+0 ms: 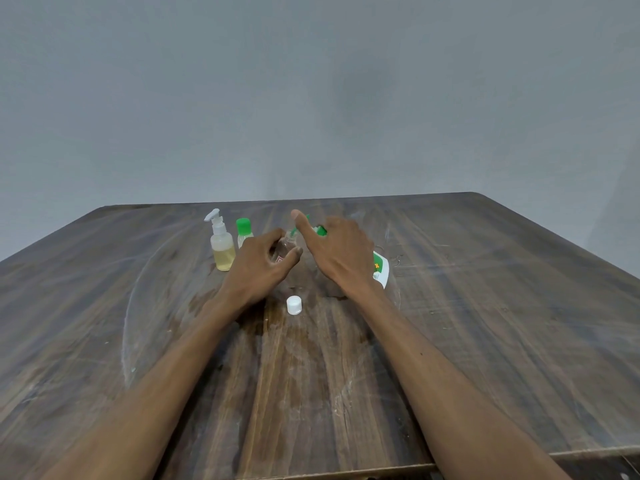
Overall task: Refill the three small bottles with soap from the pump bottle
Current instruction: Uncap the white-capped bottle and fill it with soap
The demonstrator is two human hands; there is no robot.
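Person at a dark wooden table (485,306), both bare arms stretched forward over it

Left hand (258,268): fingers and thumb curled round a small clear bottle (285,245), holding it upright at table centre. Bottle is uncapped, its neck sits right under the green nozzle (295,231) of the pump bottle (380,271)

Right hand (337,251): on top of the big pump bottle, covering most of the green pump head. Thumb sticks up and out toward the far side; the other fingers drape over the pump. Cannot tell whether they're wrapped round it or just pressing flat. Only the clear lower body and the white-and-green label show, on the right of the wrist

White cap (294,304): loose on the table, near side of both hands, roughly between the wrists, touching nothing

Left of the held bottle, two more small bottles standing upright, close together:
- small white-pump bottle (221,244), yellowish liquid about half way up
- green-capped bottle (244,232), just behind and right of it, lower part hidden by the left hand

Tabletop is scuffed, with pale arc-shaped scratches; darker wet-looking patch around the cap area. Plain grey wall (311,98) behind
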